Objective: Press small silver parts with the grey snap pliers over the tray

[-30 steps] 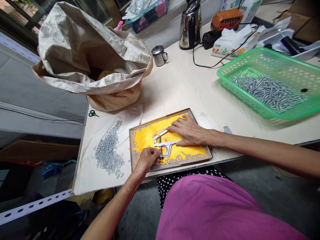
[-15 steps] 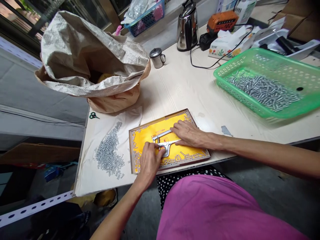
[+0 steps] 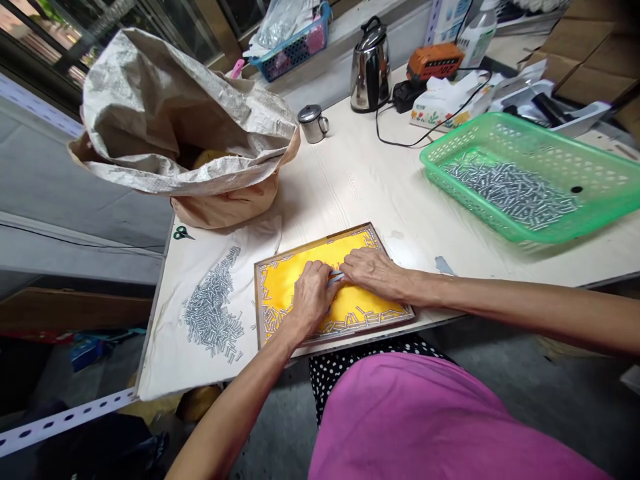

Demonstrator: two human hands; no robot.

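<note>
Pliers (image 3: 337,273) over the tray (image 3: 257,300), mostly hidden, seem clamped mid-squeeze in left hand (image 3: 314,293) and right hand (image 3: 375,270) fingers, with pins (image 3: 367,316) remaining inside the tray, a heap (image 3: 213,307) left of it and a stocked basket (image 3: 555,143) right.

Over the tray (image 3: 300,247), the person's left hand (image 3: 314,293) is arching knuckles-up; the right hand (image 3: 373,272) is gripping just beside it, right forearm (image 3: 520,308) stretching level.
</note>
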